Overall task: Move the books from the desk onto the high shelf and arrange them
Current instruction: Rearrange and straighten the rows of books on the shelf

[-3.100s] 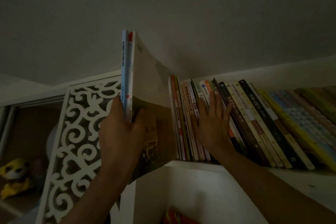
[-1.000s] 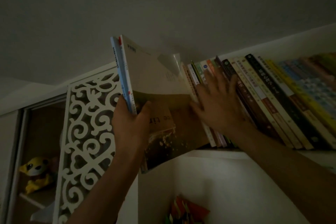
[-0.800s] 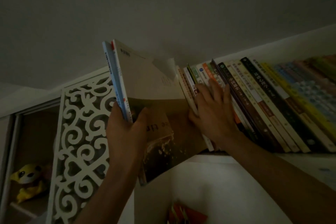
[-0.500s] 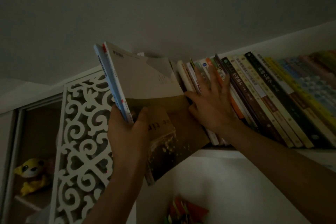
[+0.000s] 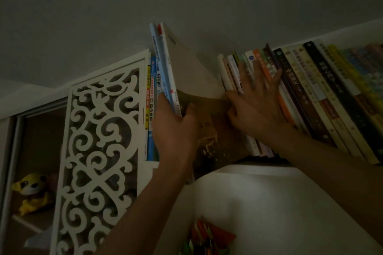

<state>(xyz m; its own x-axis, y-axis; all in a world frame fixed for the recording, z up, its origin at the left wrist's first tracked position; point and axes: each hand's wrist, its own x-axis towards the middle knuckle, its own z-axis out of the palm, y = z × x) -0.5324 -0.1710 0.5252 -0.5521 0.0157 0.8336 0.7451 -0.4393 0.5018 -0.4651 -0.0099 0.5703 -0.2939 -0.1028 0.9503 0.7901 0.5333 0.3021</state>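
- Head view: a thin stack of books [image 5: 165, 64] is pinched by the left hand [image 5: 174, 136], thumb on the cover, fingers behind.
- Stack is held upright in a gap on the high shelf [image 5: 259, 168], at 12 o'clock from that hand.
- Shelved row [image 5: 310, 97], at 3 o'clock, is braced by the right hand [image 5: 255, 107], fingers spread flat, nothing gripped.
- Stack is judged partly inserted; seating and straightening remain.

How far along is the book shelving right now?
Mostly done: a leaning row of books already fills the high shelf. In hand: the left hand grips a few thin books, while the right hand presses the row aside. Left: seating and straightening.
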